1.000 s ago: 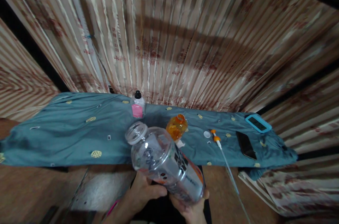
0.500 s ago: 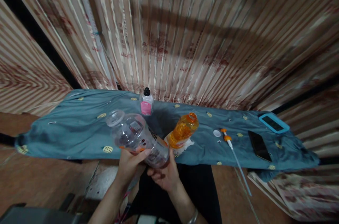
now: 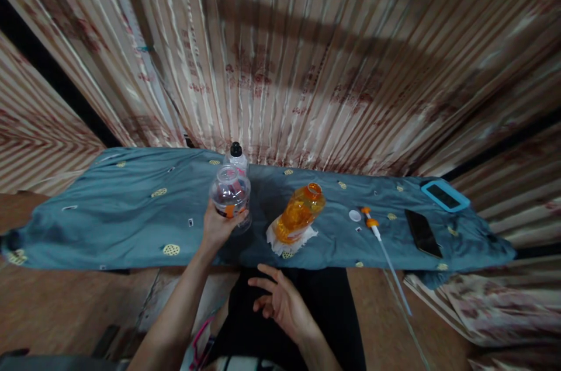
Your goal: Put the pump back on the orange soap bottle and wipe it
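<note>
Head view, left hand: the left hand (image 3: 218, 229) is stretched forward over the near edge of the teal cloth (image 3: 109, 219), fingers and thumb curled round the lower part of the clear bottle (image 3: 230, 196).
Head view, clear bottle: it stands about upright on the cloth, open at the mouth, with a dark and orange label low on its body, near the middle of the cloth's length.
Head view, right hand: the right hand (image 3: 280, 301) hangs short of the cloth's near edge, palm up, fingers spread loose and holding nothing; it is well apart from the clear bottle.
Head view, behind the bottle: a small bottle with a black cap (image 3: 236, 155) stands just beyond it, partly hidden by it.
Head view, to the right: an orange bottle (image 3: 301, 213) leans on a white scrap, mouth open; further right lie a small white cap (image 3: 354, 216), a pump with a long tube (image 3: 381, 242), a dark phone (image 3: 422, 233) and a blue-edged device (image 3: 445, 196).
Head view, backdrop: a striped curtain (image 3: 307, 67) hangs behind the cloth.
</note>
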Demonstrator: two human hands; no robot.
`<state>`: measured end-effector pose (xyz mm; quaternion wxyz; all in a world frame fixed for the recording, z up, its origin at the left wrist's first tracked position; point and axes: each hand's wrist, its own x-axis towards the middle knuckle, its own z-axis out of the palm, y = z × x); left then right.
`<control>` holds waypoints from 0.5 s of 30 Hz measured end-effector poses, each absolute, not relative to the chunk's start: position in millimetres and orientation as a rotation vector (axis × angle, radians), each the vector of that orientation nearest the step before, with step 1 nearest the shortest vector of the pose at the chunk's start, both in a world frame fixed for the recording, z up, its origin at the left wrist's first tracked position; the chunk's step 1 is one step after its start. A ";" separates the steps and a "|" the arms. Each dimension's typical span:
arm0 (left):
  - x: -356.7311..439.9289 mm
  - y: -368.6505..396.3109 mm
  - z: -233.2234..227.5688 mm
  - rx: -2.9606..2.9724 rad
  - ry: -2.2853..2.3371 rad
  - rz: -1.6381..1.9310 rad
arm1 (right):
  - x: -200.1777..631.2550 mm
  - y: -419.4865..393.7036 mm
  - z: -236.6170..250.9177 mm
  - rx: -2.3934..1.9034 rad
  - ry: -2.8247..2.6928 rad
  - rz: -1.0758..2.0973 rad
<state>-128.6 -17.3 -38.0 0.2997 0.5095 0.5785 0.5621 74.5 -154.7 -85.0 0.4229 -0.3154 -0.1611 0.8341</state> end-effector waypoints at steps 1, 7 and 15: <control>-127.4 -16.5 -40.1 1.347 1.583 1.488 | 77.1 -157.9 -86.6 -0.787 -0.408 2.085; -120.8 -19.2 -40.5 1.325 1.725 1.378 | 85.0 -169.1 -93.5 -0.792 -0.444 2.067; -120.1 -21.9 -49.9 1.343 1.727 1.455 | 93.8 -174.3 -91.4 -0.754 -0.564 2.003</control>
